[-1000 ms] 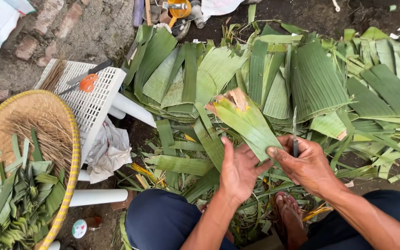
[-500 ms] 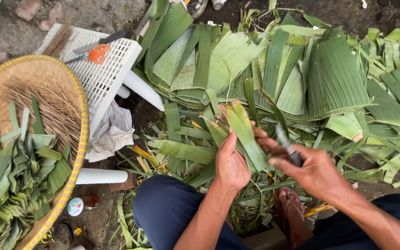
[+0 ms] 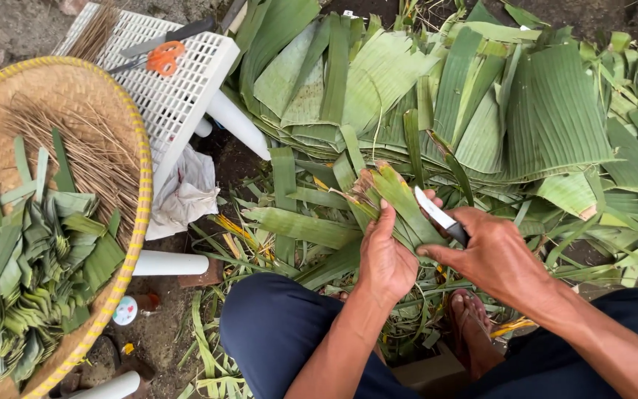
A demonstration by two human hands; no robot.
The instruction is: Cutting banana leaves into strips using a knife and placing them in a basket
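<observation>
Over the knees, the left hand grips a folded leaf strip while the right hand closes on a knife laid against it, a basket already part-filled with cut pieces, a big leaf pile uncut.

Knife: handle buried in the right hand, only the blade shows. Folded leaf strip: lower end hidden behind the left hand. Woven basket: cut off by the left and bottom edges. Orange-handled scissors: blade tips partly under dry sticks. Foot in sandal: toes under leaf scraps. Small round lid: print too small to tell.
</observation>
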